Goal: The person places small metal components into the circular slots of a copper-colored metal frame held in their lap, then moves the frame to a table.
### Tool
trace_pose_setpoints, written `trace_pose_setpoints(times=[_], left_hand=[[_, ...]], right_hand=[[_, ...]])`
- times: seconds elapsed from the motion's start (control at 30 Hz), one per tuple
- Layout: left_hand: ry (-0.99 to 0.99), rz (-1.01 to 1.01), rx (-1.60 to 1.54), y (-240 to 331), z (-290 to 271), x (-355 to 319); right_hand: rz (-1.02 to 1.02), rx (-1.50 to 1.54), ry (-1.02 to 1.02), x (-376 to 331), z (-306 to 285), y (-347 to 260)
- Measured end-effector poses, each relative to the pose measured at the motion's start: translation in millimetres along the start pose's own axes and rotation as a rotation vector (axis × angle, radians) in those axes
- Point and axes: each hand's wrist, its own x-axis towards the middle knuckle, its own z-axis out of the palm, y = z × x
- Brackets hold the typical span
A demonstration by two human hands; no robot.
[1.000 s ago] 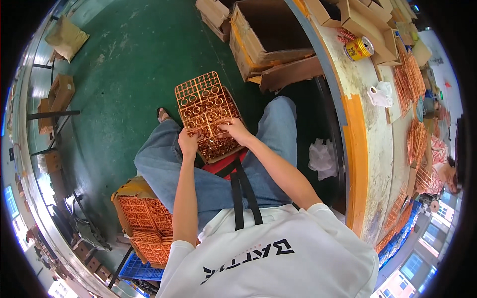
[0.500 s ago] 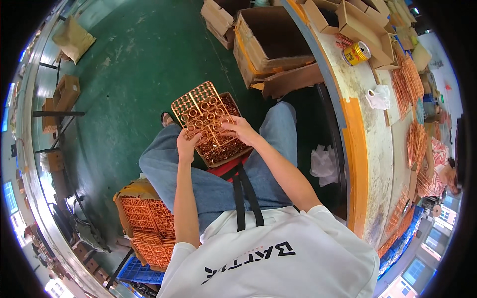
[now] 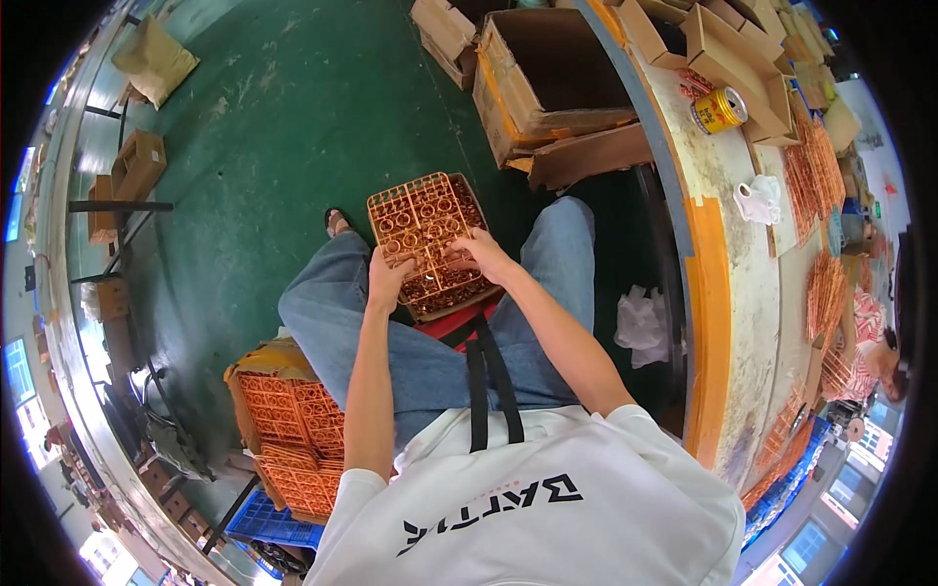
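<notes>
A copper-coloured sprue frame [image 3: 414,208], a flat rectangular lattice filled with small rings, is gripped in both hands over my lap. My left hand [image 3: 388,279] closes on its lower left part, thumb on top. At the lower right part, my right hand [image 3: 485,258] closes on it with thumb and fingers at the bars. Beneath lies a carton [image 3: 472,186] of loose copper-coloured pieces between my knees, mostly covered by the frame. The fingers under the frame are hidden.
At my left stands a carton of stacked orange-copper frames [image 3: 293,415], above a blue crate [image 3: 269,527]. Ahead is a large cardboard box [image 3: 508,137]. Along my right runs a workbench [image 3: 708,293] bearing a yellow can [image 3: 718,110], more frames [image 3: 816,171] and a white bag [image 3: 758,199]. Another person [image 3: 868,352] sits beyond.
The sprue frame has moved right and turned straighter, and now covers more of the carton beneath. Both hands keep hold of it. The whole view has shifted slightly.
</notes>
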Motion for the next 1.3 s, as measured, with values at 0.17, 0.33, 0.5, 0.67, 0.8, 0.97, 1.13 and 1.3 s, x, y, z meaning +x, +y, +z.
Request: trace_pose_setpoints(times=[0.17,0.33,0.5,0.67,0.8,0.97,1.13,1.3], left_hand=[[0.218,0.053,0.097,-15,-3,8],[0.195,0.062,0.303,-21,0,11],[0.163,0.187,0.177,-10,4,7],[-0.033,-0.118,-0.240,6,-7,1],[0.007,-0.111,-0.109,-3,-8,3],[0.054,-0.102,-0.179,-4,-7,8],[0.122,-0.248,-0.167,-7,-14,6],[0.207,-0.207,0.069,-12,-9,10]], right_hand=[[0.009,0.002,-0.101,-11,10,-12],[0.016,-0.109,-0.096,-4,9,-4],[-0.137,-0.251,-0.029,4,3,5],[-0.033,-0.313,0.022,3,8,8],[-0.308,-0.900,0.357,-3,15,13],[-0.232,-0.754,0.257,12,1,13],[-0.049,0.062,-0.194,16,-4,-4],[0.049,0.045,-0.150,13,5,-3]])
